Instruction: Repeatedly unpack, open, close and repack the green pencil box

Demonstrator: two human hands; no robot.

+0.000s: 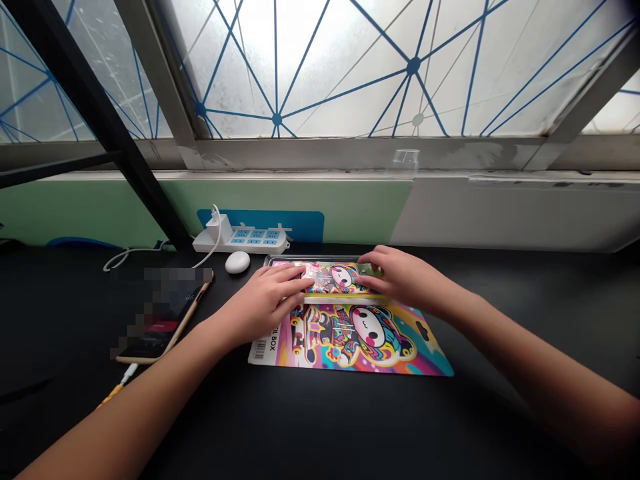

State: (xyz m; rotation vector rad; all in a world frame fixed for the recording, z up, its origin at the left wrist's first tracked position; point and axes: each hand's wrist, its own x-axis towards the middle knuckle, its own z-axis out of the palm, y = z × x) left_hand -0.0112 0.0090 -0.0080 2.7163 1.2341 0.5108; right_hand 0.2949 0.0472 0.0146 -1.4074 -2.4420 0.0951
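A colourful cartoon-printed pencil box (333,277) lies along the back of a matching printed card (345,337) on the black desk. The card bears a barcode, the letters "L BOX" and a hang hole at its right. A pale strip (345,300) runs along the box's front edge. My left hand (267,297) rests over the box's left end, fingers stretched flat across its top. At the right end, my right hand (395,277) grips the box, thumb on top and fingers at the back edge. A small greenish clear patch (367,269) shows between thumb and fingers.
A phone (165,320) with a plugged-in cable lies at the left. Behind it are a white rounded case (237,262) and a power strip (250,239) with a charger. A black slanted bar (135,173) stands at the back left, before the window.
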